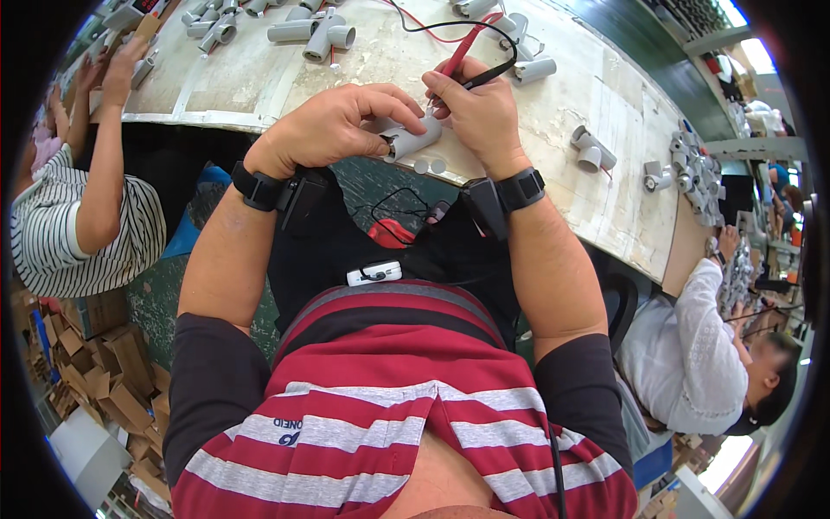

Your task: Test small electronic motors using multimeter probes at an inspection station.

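Head view: our left hand [333,125] closes around a short grey pipe fitting [411,138], steadying it at the workbench [571,95] edge so its open end faces our right hand [475,108], which pinches red and black probes [471,56] against it. Similar fittings [316,30] lie beyond.

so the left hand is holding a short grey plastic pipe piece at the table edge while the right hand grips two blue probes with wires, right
Not quite: the probes are not blue. The head view shows the right hand gripping one red and one black probe with wires. The rest stands: the left hand holds the short grey plastic pipe piece at the edge of the pale worn table.
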Available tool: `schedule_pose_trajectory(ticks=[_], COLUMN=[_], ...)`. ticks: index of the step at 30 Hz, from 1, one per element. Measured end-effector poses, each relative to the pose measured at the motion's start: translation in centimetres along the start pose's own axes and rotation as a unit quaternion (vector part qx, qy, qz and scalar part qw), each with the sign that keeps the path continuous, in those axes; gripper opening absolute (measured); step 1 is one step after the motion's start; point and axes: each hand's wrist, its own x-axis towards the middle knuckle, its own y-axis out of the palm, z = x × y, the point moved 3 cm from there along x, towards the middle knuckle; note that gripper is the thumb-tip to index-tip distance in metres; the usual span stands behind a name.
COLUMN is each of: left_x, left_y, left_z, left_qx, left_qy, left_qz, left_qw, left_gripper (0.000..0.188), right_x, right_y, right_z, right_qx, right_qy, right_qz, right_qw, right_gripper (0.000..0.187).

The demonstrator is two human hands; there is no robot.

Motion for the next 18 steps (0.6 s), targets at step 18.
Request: schedule_pose_trajectory(ticks=[18], left_x=[0.1], left_y=[-0.05], left_z=[0.19], left_qx=[-0.001], left_qy=[-0.003], left_qz=[-0.019], left_qw=[1.0], left_gripper=[0.049], right_x=[0.44], right_y=[-0.38], right_z=[-0.04], right_qx=[-0.046], right_qy=[0.009], right_qz=[0.0], right_qw=[0.999], right_gripper=[0.015])
